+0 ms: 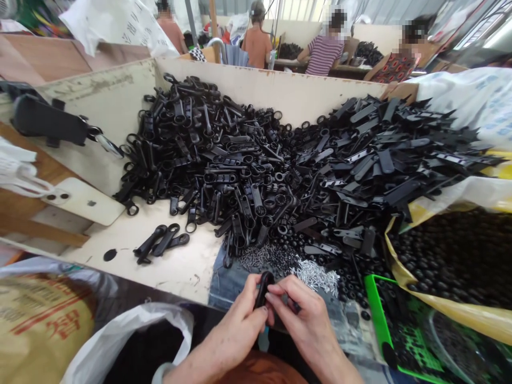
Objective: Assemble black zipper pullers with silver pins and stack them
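Note:
My left hand (236,322) is closed around a black plastic part with a rounded ring end (263,288), held upright above the bench's front edge. Against the right side of that part my right hand (304,312) is pinched, its thumb and forefinger pressed together; whatever small piece lies between them is hidden. Just beyond the hands are a heap of silver screws (316,276) and a heap of tiny dark metal pieces (258,257). Behind them rises a large pile of black ring-ended parts (228,160). Flat black pointed pieces (376,154) are heaped to the right.
A green basket (374,304) and a yellow-edged sack of black round pieces (448,256) stand at the right. A white sack (120,325) opens at the lower left. A phone (90,201) lies left, below a black clamp (52,122). Several people work beyond the bin wall (236,80).

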`<state>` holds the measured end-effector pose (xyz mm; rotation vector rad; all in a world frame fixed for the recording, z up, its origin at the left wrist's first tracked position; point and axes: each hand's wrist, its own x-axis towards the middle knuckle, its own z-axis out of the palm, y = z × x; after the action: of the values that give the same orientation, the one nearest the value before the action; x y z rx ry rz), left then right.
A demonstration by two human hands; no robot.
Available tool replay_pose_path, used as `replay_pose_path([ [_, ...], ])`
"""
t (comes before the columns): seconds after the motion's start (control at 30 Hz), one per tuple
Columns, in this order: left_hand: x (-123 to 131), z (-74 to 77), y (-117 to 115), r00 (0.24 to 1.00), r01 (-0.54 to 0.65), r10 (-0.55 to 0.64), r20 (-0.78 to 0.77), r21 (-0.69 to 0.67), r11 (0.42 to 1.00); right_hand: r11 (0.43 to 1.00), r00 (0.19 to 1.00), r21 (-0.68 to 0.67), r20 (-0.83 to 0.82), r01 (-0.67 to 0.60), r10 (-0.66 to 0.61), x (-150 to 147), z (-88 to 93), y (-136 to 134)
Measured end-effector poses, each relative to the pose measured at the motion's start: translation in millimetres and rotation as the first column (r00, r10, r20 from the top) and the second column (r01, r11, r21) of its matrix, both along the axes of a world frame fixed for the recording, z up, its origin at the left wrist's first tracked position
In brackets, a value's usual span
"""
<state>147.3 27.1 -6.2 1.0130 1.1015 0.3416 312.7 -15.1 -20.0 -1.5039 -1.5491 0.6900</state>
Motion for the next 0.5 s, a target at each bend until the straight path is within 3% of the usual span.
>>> replay_pose_path([
  [0.23,-2,-17.7,-2,0.986,-0.021,0.016,0.167,0.026,0.999,0.995,0.985,-0.026,0.141,-0.093,0.095,1,4.0,-6],
  [0.37,-5,-23.5,2,0.987,-0.042,0.026,0.160,0.097,0.994,0.991,0.925,0.007,0.359,-0.133,0.122,4,1.6,-7],
  [0.5,-5,-27.4,2,0.989,-0.062,0.041,0.143,0.144,0.988,0.982,0.865,-0.042,0.467,-0.185,0.183,6,4.7,-6],
])
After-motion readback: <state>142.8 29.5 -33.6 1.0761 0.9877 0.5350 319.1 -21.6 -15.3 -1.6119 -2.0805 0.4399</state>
